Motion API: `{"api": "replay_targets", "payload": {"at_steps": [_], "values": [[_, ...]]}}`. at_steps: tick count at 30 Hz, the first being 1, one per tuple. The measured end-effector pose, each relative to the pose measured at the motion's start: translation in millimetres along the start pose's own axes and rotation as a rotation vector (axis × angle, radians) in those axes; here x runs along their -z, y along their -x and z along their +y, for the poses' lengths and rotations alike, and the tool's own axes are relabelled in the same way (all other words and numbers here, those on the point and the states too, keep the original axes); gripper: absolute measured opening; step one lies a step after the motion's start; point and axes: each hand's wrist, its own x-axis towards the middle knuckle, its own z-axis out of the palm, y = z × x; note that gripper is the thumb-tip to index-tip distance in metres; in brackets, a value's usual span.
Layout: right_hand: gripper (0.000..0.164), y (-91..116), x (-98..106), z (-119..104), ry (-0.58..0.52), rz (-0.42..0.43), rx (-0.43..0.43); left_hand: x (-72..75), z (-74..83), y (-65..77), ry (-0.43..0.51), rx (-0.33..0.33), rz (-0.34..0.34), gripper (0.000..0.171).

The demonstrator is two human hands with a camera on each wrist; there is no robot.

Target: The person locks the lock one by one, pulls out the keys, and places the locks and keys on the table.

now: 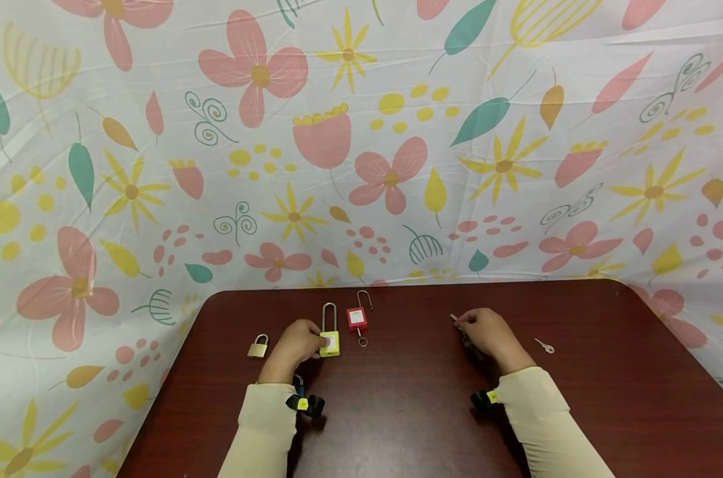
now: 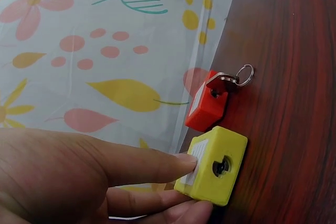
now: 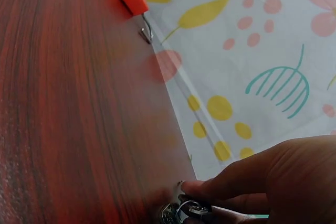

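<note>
My left hand (image 1: 298, 342) grips a yellow padlock (image 1: 330, 343) by its body. One finger lies on the white label and others are at the lower side; the keyhole (image 2: 221, 167) faces the left wrist camera. The long shackle points towards the back edge. Just right of it lies a red padlock (image 1: 357, 318) with its shackle swung out and a key (image 2: 220, 81) on a ring in its keyhole. Over on the right, my right hand (image 1: 486, 330) pinches a small key (image 1: 454, 318). Below those fingertips are a metal ring (image 3: 190, 208) and dark pieces, partly hidden.
A brass padlock (image 1: 257, 346) lies left of my left hand. Partly behind the left wrist is a dark blue padlock (image 1: 299, 383). A loose key (image 1: 544, 346) lies right of my right hand. The brown table (image 1: 397, 411) ends at a flowered cloth (image 1: 391, 219).
</note>
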Motion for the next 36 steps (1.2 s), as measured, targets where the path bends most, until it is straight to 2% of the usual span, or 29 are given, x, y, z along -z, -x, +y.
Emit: {"api": "replay_targets", "payload": {"at_steps": [17, 28, 36], "values": [[0.035, 2.4, 1.6, -2.9, -0.062, -0.019, -0.008, 0.6, 1.3, -0.9, 0.003, 0.016, -0.004, 0.033], [0.034, 3.1, 0.8, -2.7, -0.04, 0.011, 0.027, -1.1, -0.5, -2.5, -0.014, 0.026, 0.008, 0.031], [0.035, 2.4, -1.3, -2.7, -0.01, 0.032, 0.021, -1.0, -1.4, -3.4, -0.005, 0.025, 0.008, 0.029]]}}
